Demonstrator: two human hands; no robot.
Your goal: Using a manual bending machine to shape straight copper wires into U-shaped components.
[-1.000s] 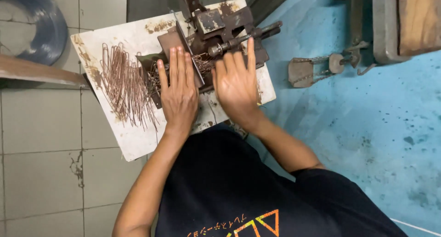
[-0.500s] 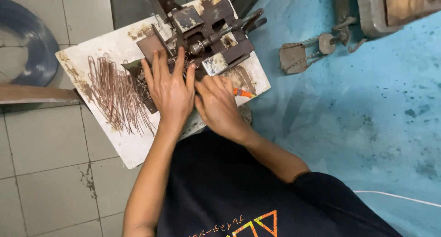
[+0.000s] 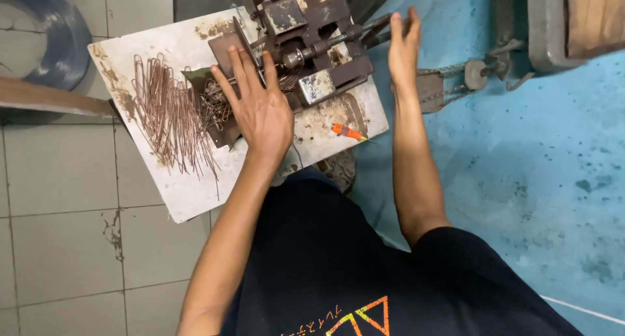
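A rusty metal bending machine (image 3: 319, 43) is bolted on a worn white board (image 3: 195, 186). My left hand (image 3: 257, 105) lies flat, fingers spread, over the machine's left side and a heap of bent copper-coloured wire pieces (image 3: 215, 108). My right hand (image 3: 403, 43) is raised at the machine's right end, fingers straight, next to its dark lever (image 3: 374, 27); it holds nothing. A larger pile of long bent wires (image 3: 169, 115) lies on the board's left part.
A small orange tool (image 3: 345, 131) lies on the board near its right edge. A coil of blue-grey wire (image 3: 52, 37) sits at the top left on grey tiles. Blue painted floor and metal fittings (image 3: 475, 72) fill the right side.
My right hand has left the machine's front beside my left hand and swung out to the right end by the lever. My left hand stays over the wire pieces.
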